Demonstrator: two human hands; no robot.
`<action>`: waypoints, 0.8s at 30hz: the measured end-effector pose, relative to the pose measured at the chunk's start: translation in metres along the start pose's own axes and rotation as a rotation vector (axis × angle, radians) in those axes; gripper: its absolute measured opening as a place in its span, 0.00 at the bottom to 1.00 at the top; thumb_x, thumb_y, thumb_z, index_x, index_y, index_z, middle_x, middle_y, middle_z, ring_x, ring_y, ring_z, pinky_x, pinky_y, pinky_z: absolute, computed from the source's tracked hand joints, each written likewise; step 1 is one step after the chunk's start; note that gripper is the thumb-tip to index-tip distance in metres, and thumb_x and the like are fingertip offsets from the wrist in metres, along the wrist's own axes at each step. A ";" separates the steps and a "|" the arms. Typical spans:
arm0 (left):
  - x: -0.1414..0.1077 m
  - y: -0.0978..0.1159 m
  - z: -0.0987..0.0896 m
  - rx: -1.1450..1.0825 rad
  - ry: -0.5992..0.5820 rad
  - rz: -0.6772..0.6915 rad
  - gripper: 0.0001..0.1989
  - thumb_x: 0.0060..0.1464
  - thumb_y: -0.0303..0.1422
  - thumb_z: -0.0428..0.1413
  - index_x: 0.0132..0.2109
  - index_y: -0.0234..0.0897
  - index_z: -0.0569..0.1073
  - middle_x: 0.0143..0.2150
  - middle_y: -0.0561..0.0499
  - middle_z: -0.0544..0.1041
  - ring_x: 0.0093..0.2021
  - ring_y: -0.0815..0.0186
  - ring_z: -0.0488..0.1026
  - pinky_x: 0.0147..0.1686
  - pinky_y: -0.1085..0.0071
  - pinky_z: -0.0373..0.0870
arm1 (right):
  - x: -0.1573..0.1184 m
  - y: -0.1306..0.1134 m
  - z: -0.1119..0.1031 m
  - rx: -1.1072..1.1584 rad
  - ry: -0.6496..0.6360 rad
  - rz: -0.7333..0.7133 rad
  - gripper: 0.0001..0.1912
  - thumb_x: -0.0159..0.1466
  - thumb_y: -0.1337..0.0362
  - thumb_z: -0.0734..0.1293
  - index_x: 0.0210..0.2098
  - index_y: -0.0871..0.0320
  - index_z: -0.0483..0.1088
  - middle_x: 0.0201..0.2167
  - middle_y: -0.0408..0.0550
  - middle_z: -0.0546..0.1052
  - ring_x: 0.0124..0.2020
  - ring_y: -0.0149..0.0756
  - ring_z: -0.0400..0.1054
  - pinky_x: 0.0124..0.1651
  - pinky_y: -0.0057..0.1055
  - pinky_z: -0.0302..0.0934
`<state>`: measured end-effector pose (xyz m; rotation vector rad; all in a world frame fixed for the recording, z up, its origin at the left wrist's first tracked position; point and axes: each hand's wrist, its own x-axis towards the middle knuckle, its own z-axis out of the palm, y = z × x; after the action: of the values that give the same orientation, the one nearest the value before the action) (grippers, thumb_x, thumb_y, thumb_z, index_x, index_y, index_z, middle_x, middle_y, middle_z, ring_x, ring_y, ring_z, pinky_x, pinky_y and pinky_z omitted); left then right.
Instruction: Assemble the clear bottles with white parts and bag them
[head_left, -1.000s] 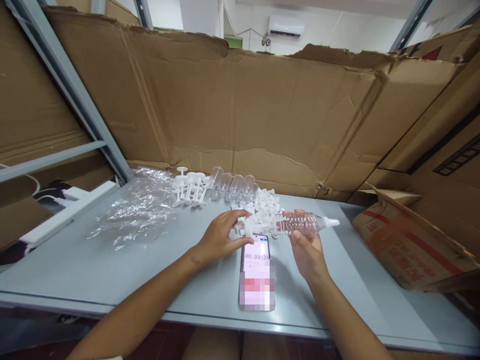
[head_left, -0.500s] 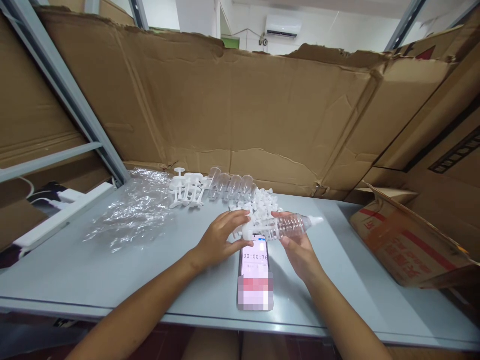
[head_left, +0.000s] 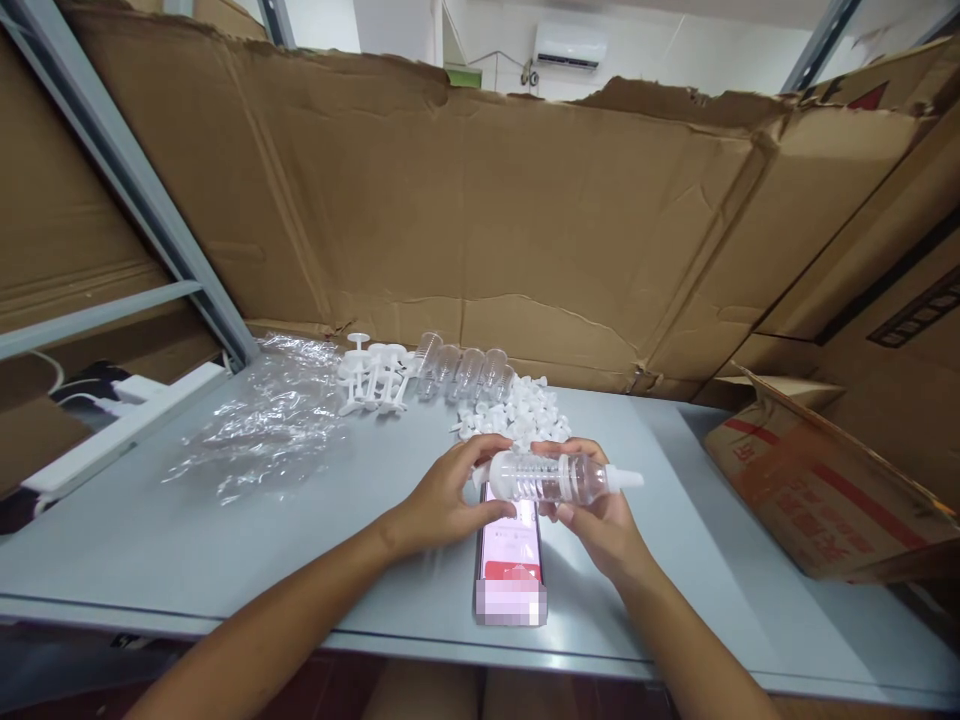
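Note:
A clear plastic syringe (head_left: 536, 478) with a ribbed barrel and a white nozzle lies level between my hands, nozzle to the right. My left hand (head_left: 454, 492) grips its white plunger end between thumb and fingers. Around the barrel, nearer the nozzle, my right hand (head_left: 600, 520) is closed. A white piston shows through the clear wall close to the nozzle end. Directly below is a phone (head_left: 511, 560) with a lit screen, its upper part covered by the syringe. Just behind my hands lies a pile of small white nozzles (head_left: 529, 405).
White plungers (head_left: 375, 375) stand and lie beside several clear barrels (head_left: 469, 372) at the back. Crumpled clear plastic film (head_left: 277, 420) and a white power strip (head_left: 127, 440) are on the left. A cardboard box (head_left: 817, 490) sits right; a cardboard wall (head_left: 480, 220) closes the back.
The syringe has come down slightly and now covers more of the phone's upper screen. Its piston appears nearer the nozzle. Both hands keep hold of it.

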<state>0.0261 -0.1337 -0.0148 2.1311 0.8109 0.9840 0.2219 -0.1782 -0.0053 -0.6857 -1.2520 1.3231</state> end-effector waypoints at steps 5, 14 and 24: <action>-0.001 -0.001 0.003 0.008 0.043 -0.024 0.26 0.44 0.33 0.61 0.50 0.43 0.61 0.47 0.48 0.69 0.47 0.60 0.67 0.46 0.64 0.65 | -0.001 0.001 -0.001 -0.073 -0.023 -0.057 0.24 0.52 0.57 0.71 0.45 0.48 0.59 0.50 0.49 0.66 0.40 0.37 0.65 0.37 0.32 0.62; -0.003 -0.006 0.006 0.277 0.195 0.214 0.25 0.45 0.37 0.60 0.50 0.42 0.62 0.45 0.46 0.72 0.45 0.59 0.69 0.43 0.62 0.65 | -0.002 0.004 0.001 -0.254 0.095 -0.122 0.19 0.55 0.59 0.69 0.44 0.50 0.61 0.45 0.49 0.68 0.44 0.40 0.64 0.39 0.33 0.63; -0.001 -0.005 0.001 0.444 0.277 0.450 0.29 0.44 0.38 0.61 0.53 0.39 0.63 0.41 0.45 0.77 0.35 0.62 0.72 0.35 0.65 0.63 | 0.000 0.001 0.003 -0.158 0.088 -0.021 0.18 0.54 0.61 0.69 0.42 0.51 0.62 0.43 0.48 0.70 0.29 0.32 0.68 0.31 0.33 0.67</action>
<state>0.0250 -0.1322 -0.0193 2.6714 0.7428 1.4647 0.2190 -0.1786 -0.0050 -0.8306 -1.2984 1.1726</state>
